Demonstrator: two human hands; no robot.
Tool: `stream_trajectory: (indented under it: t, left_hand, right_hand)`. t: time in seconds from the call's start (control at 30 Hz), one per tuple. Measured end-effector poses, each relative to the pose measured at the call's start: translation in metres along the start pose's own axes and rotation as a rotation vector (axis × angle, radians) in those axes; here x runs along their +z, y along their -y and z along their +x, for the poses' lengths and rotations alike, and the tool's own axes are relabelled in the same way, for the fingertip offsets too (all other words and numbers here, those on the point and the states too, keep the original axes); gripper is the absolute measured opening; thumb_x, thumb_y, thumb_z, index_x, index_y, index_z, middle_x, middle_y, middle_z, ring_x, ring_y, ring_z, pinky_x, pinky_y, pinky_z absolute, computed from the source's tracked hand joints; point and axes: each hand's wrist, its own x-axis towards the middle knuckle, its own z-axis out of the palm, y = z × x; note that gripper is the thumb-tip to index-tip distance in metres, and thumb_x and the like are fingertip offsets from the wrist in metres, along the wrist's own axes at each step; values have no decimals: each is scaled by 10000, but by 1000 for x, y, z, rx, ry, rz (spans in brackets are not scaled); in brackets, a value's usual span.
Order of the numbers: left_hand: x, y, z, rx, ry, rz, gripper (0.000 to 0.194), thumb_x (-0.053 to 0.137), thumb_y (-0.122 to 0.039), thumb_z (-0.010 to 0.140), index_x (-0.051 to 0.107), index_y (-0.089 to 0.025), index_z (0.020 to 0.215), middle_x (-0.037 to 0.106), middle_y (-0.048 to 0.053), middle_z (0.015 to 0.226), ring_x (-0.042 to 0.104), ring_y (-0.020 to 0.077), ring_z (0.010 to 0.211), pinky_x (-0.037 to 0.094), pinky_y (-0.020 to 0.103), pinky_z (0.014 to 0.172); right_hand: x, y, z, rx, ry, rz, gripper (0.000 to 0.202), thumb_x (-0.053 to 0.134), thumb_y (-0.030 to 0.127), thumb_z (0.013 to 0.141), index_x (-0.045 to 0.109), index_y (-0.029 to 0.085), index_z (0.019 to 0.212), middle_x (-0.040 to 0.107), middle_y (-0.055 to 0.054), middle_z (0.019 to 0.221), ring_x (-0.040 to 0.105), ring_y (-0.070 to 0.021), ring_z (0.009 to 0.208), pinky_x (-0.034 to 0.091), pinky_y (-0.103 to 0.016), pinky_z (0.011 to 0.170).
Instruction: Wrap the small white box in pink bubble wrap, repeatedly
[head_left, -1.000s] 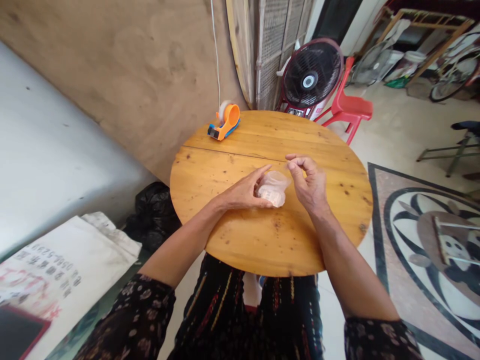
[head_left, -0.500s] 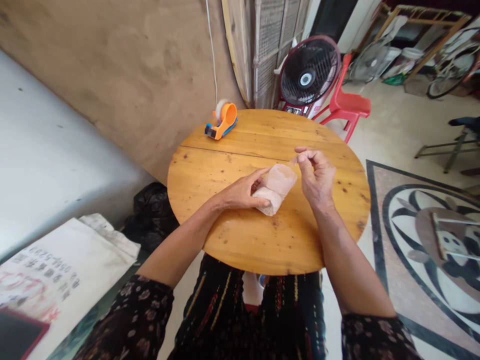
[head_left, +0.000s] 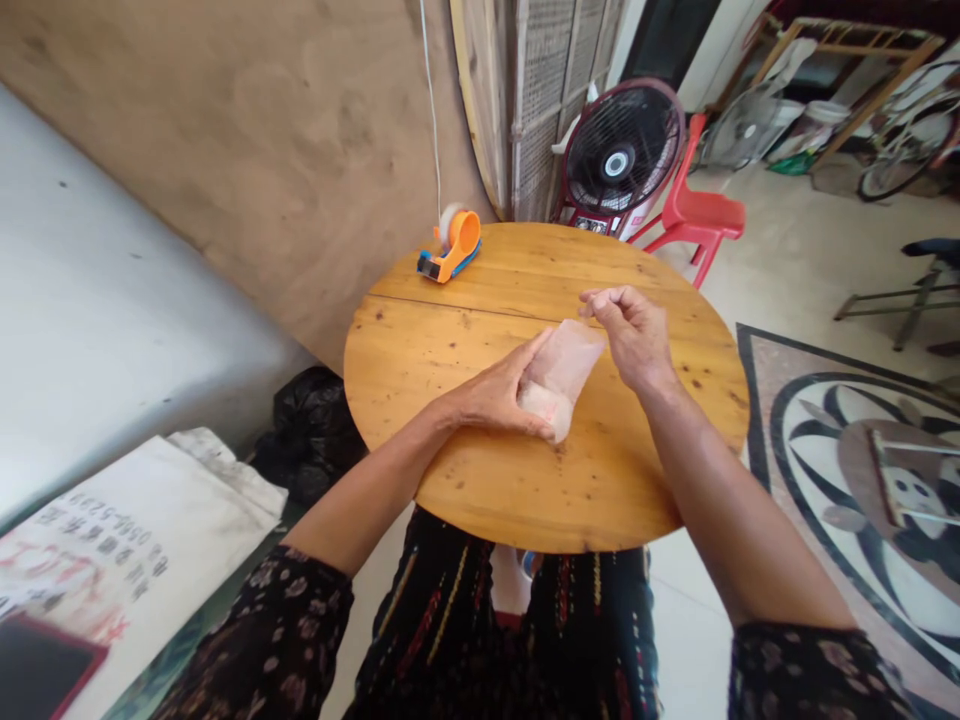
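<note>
My left hand is closed round the lower part of a small pinkish-white translucent bag, its thumb along the near side. The bag's lower end bulges. Its upper end looks flatter and points away to the right. Just beyond that end, my right hand is pinched, thumb against forefinger; what is between the fingertips, if anything, is too small to make out. Both hands are over the round wooden table. An orange and blue tape dispenser with a roll of clear tape stands near the table's far left edge.
A wooden board wall rises behind the table's left side. Beyond the far edge are a dark red fan and a red plastic chair. Black plastic bags and a printed white sack lie at the left.
The bag has tilted and shifted slightly right in my left hand, its upper end more drawn out. My right fingertips have moved a little left and up, over the bag's end.
</note>
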Motion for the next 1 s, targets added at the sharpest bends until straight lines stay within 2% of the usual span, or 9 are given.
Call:
stream_trajectory:
  t: [0.1, 0.23, 0.37, 0.47, 0.63, 0.77, 0.9, 1.0]
  left_hand:
    - [-3, -2, 0, 11, -23, -99, 1055, 753, -537, 738, 185, -223, 1570, 301, 178, 1585, 400, 365, 1400, 380, 494, 1110]
    - [-6, -3, -1, -54, -85, -171, 831, 658, -500, 831, 282, -213, 1514, 457, 184, 1455, 596, 281, 1142, 495, 423, 947]
    - [-7, 1, 0, -118, -156, -69, 505, 626, -409, 838, 521, -168, 1270, 629, 106, 1138, 605, 194, 925, 503, 336, 831]
    - [-6, 5, 2, -167, -159, 12, 341, 551, -370, 870, 609, -151, 1126, 644, 64, 979, 584, 169, 848, 488, 314, 796]
    - [-4, 8, 3, -204, -164, 21, 395, 485, -342, 901, 640, -117, 1187, 660, 93, 1098, 597, 193, 931, 484, 334, 850]
    - [-3, 9, 3, -263, -145, -30, 470, 496, -363, 899, 617, -104, 1272, 672, 94, 1068, 604, 195, 890, 483, 340, 830]
    - [-3, 11, 4, -316, -170, -42, 515, 511, -358, 890, 598, -90, 1321, 677, 94, 1004, 604, 200, 846, 485, 356, 814]
    - [-3, 15, 5, -346, -213, -67, 520, 512, -328, 881, 592, -84, 1333, 668, 77, 919, 598, 187, 796, 490, 348, 789]
  right_hand:
    - [-3, -7, 15, 50, 66, -89, 159, 643, 331, 848, 627, 230, 726, 701, -19, 818, 665, -193, 834, 518, -405, 855]
    - [1, -24, 27, 102, 69, -99, 142, 654, 294, 803, 634, 224, 681, 690, -7, 756, 638, -171, 742, 518, -371, 774]
    - [10, -41, 25, 154, 9, -31, 146, 640, 300, 774, 619, 203, 666, 704, -12, 772, 619, -146, 710, 501, -325, 722]
    - [13, -50, 23, 174, -6, 10, 163, 635, 329, 774, 619, 201, 675, 709, -18, 787, 625, -142, 724, 496, -310, 710]
    - [11, -56, 24, 211, 4, 93, 164, 666, 338, 765, 631, 197, 689, 705, -20, 770, 638, -148, 727, 489, -303, 681]
    - [12, -58, 23, 251, 8, 127, 221, 678, 363, 780, 609, 194, 655, 674, -7, 689, 614, -140, 652, 484, -292, 623]
    - [11, -60, 24, 261, -64, 124, 268, 684, 419, 797, 606, 190, 684, 700, -18, 745, 622, -130, 623, 490, -280, 591]
    - [4, -53, 25, 205, -172, 91, 282, 660, 458, 826, 599, 202, 722, 706, -16, 771, 634, -123, 623, 483, -261, 566]
